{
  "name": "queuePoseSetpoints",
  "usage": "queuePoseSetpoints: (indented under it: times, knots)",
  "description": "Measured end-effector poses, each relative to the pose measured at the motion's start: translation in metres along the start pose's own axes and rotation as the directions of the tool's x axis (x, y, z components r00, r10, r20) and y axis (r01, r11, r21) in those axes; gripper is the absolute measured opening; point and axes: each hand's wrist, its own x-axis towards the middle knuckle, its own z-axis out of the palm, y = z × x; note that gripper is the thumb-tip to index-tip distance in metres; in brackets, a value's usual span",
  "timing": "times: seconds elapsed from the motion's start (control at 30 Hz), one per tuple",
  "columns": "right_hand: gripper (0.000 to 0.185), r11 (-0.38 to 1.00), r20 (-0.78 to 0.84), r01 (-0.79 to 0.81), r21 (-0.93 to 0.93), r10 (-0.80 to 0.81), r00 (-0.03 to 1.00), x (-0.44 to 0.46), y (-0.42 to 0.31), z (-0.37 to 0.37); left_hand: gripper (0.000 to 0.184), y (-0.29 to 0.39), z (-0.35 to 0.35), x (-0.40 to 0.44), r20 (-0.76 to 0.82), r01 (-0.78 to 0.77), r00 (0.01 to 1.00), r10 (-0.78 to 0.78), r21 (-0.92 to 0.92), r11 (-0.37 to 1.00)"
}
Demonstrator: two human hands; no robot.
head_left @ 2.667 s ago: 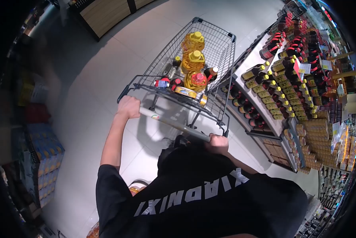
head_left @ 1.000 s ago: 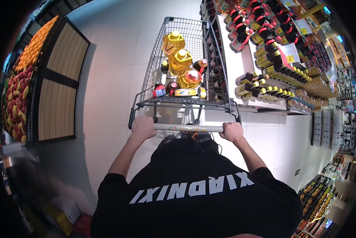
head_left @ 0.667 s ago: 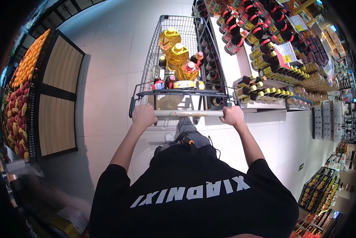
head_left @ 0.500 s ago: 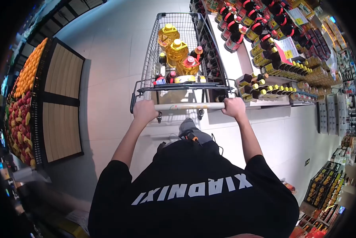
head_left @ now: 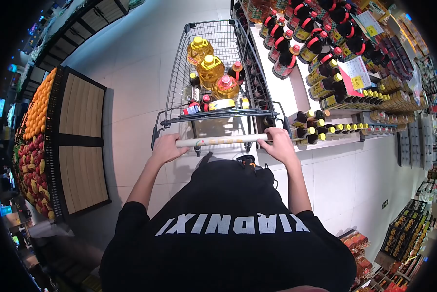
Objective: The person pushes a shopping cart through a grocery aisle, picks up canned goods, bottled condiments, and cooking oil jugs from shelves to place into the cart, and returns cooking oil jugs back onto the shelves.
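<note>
My left hand [head_left: 167,149] is closed round the left end of the pale shopping cart handle [head_left: 222,140]. At the handle's other end my right hand [head_left: 280,146] grips it, thumb on the near side. Ahead of both hands is the wire basket of the shopping cart [head_left: 172,90]. Inside stand large jugs of yellow oil, among them a yellow-capped oil jug [head_left: 210,72] and a red-capped oil jug [head_left: 226,89]. Around them are a dark red-capped bottle [head_left: 237,73], a yellow-capped bottle [head_left: 194,81] and smaller items I cannot make out fully.
Close along the cart's right side runs a shelf display [head_left: 301,95] crowded with dark sauce bottles [head_left: 285,62]. To the left stands a wood-panelled fruit stand [head_left: 84,109] holding oranges [head_left: 39,104] and red fruit [head_left: 33,168]. Pale floor tiles [head_left: 135,73] stretch ahead between them.
The cart's front now points slightly further left, and its handle slants up toward the right. The handle appears lower in view. Both hands stay on it; my right thumb is more visible.
</note>
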Motion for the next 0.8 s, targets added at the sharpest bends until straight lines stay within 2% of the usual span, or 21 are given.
queuePoseSetpoints:
  times: [0.03,0.07,0.1,0.13,0.2,0.23,0.27,0.33,0.4,0.43,0.5,0.57,0.63,0.67,0.7,0.8]
  knots:
    - [0.034,1.0,0.007,-0.001,0.006,0.001,1.0,0.008,0.005,-0.001,0.03,-0.003,-0.001,0.005,0.008,0.005,1.0,-0.005,0.001,1.0]
    - [0.035,0.977,-0.003,-0.087,0.196,0.09,0.996,0.019,0.009,-0.004,0.031,-0.009,-0.002,0.012,-0.078,-0.092,0.994,0.074,-0.261,0.961]
    - [0.036,0.912,0.002,-0.166,0.376,0.178,0.984,0.032,0.013,-0.008,0.033,-0.013,-0.003,0.02,-0.183,-0.202,0.975,0.125,-0.497,0.844]
    - [0.036,0.925,0.006,-0.16,0.344,0.168,0.986,0.048,0.016,-0.014,0.033,-0.01,-0.005,0.034,-0.179,-0.199,0.976,0.124,-0.499,0.843]
    - [0.037,0.935,-0.018,-0.119,0.333,0.132,0.991,0.088,0.033,-0.007,0.029,0.0,-0.005,0.077,-0.248,-0.215,0.967,0.064,-0.652,0.727]
    - [0.036,0.947,-0.035,-0.085,0.309,0.1,0.994,0.113,0.043,0.0,0.028,0.018,-0.015,0.098,-0.257,-0.23,0.964,0.069,-0.67,0.706]
    - [0.036,0.945,0.01,-0.096,0.312,0.098,0.995,0.139,0.048,0.003,0.027,0.039,-0.025,0.124,-0.265,-0.242,0.961,0.073,-0.689,0.683]
    - [0.037,0.964,0.047,-0.076,0.254,0.067,0.997,0.194,0.054,0.011,0.028,0.06,-0.017,0.194,-0.206,-0.219,0.973,0.103,-0.691,0.689]
    - [0.039,0.984,0.06,-0.05,0.171,0.04,0.997,0.252,0.064,0.028,0.039,0.08,-0.013,0.27,-0.154,-0.269,0.962,0.224,-0.423,0.865]
    - [0.04,0.987,0.074,-0.048,0.151,0.038,0.997,0.281,0.069,0.038,0.045,0.082,0.008,0.315,-0.173,-0.287,0.956,0.236,-0.402,0.87]
    - [0.044,0.993,0.075,-0.093,0.072,0.088,0.993,0.335,0.086,0.066,0.048,0.095,0.013,0.377,0.086,-0.056,0.993,0.082,-0.272,0.961]
    - [0.048,0.982,0.066,-0.189,0.004,0.188,0.98,0.372,0.09,0.084,0.055,0.097,0.043,0.435,0.186,0.043,0.983,-0.003,-0.212,0.976]
    - [0.049,0.96,0.143,-0.279,0.005,0.276,0.951,0.41,0.094,0.098,0.062,0.094,0.06,0.472,0.412,-0.004,0.91,0.047,-0.103,0.995]
    - [0.048,0.949,0.181,-0.314,-0.024,0.313,0.932,0.425,0.095,0.105,0.071,0.095,0.073,0.487,0.402,0.006,0.915,0.038,-0.107,0.994]
    - [0.05,0.929,0.145,-0.367,-0.05,0.37,0.918,0.438,0.099,0.12,0.076,0.092,0.094,0.502,0.433,-0.006,0.9,0.041,-0.083,0.997]
    - [0.051,0.924,0.183,-0.379,-0.057,0.383,0.905,0.46,0.115,0.156,0.079,0.093,0.097,0.495,0.514,0.07,0.857,0.028,-0.17,0.983]
